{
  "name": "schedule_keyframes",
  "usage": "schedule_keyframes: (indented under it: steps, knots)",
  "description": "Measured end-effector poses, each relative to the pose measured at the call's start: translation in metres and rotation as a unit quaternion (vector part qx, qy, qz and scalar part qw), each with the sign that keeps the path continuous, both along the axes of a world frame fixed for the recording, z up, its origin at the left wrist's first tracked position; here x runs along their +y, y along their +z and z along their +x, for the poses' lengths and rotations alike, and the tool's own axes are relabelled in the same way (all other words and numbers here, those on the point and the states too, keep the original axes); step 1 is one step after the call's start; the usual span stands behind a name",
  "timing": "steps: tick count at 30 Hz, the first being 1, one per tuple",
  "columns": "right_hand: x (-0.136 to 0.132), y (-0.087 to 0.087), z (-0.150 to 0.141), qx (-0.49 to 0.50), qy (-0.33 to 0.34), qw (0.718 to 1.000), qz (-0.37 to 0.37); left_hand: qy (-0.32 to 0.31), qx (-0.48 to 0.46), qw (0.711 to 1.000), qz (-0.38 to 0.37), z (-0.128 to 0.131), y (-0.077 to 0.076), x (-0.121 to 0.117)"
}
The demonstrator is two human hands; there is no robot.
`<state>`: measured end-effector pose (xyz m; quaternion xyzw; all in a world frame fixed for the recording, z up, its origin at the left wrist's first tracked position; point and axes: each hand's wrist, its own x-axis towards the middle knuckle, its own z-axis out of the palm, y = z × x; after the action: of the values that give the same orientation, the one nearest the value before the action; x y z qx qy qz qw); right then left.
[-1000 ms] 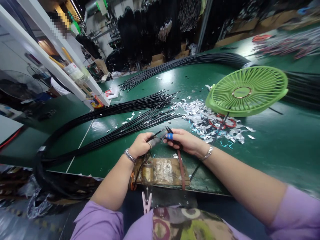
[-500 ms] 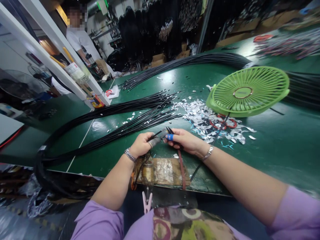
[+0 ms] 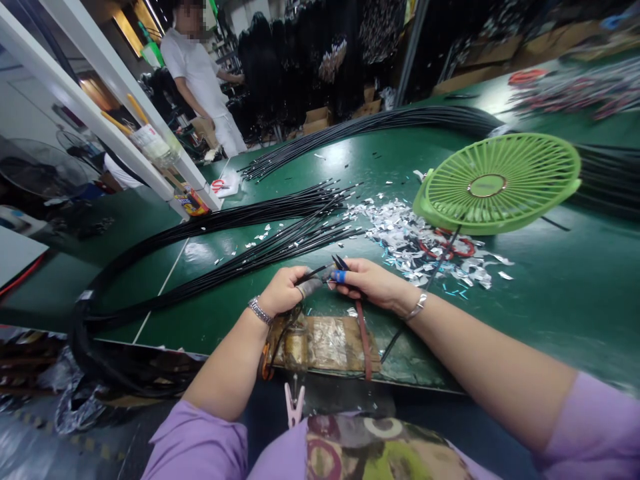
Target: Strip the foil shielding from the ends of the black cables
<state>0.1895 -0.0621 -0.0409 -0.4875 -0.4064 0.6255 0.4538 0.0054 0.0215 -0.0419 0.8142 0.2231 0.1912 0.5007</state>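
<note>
My left hand [image 3: 287, 288] is closed around a black cable [image 3: 317, 271], whose end points toward my other hand. My right hand [image 3: 365, 280] grips a small dark tool with two pointed tips [image 3: 340, 263], likely snips, and blue tape wraps one of its fingers. Fingers of both hands almost meet over the near edge of the table. Where the cable end lies between them is too small to make out. Beneath my hands a taped wooden block [image 3: 333, 340] with a reddish strap is fixed at the table edge.
Bundles of black cables [image 3: 260, 247] spread across the green table [image 3: 525, 320]. A pile of foil scraps [image 3: 400, 233] lies beside red-handled scissors [image 3: 460, 248]. A green fan [image 3: 495, 183] stands at the right. A white post [image 3: 165, 153] rises at left; a person [image 3: 200, 80] stands behind.
The foil-like scrap seen at my fingertips no longer shows between them. My hands stay nearly in place. The person behind has straightened up and moved right.
</note>
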Motion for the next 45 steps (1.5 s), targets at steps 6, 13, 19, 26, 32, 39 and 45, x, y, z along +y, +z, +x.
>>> schedule_keyframes:
  steps: [6,13,19,26,32,39,45]
  knots:
    - [-0.002,0.002,-0.001,-0.107,0.033,0.994,0.012,-0.061,0.049,0.996,0.052,-0.001,0.000,0.001]
    - [-0.003,0.003,-0.007,-0.154,-0.025,0.985,0.072,-0.027,0.039,0.997,0.055,-0.003,0.001,0.002]
    - [0.000,0.002,-0.005,-0.048,-0.075,0.996,-0.001,0.062,-0.010,0.998,0.002,-0.002,0.001,0.003]
    - [-0.001,0.003,-0.008,-0.017,-0.060,0.998,0.017,0.070,-0.030,0.995,-0.065,0.002,0.002,0.001]
    - [-0.003,0.002,-0.008,-0.032,-0.058,0.997,0.042,0.062,-0.062,0.988,-0.130,0.003,0.007,-0.001]
    - [-0.003,0.004,-0.010,-0.081,-0.068,0.990,0.097,0.061,-0.077,0.983,-0.154,0.005,0.007,-0.002]
    - [-0.003,0.001,-0.010,-0.106,-0.057,0.987,0.105,0.037,-0.071,0.981,-0.176,0.003,0.002,0.000]
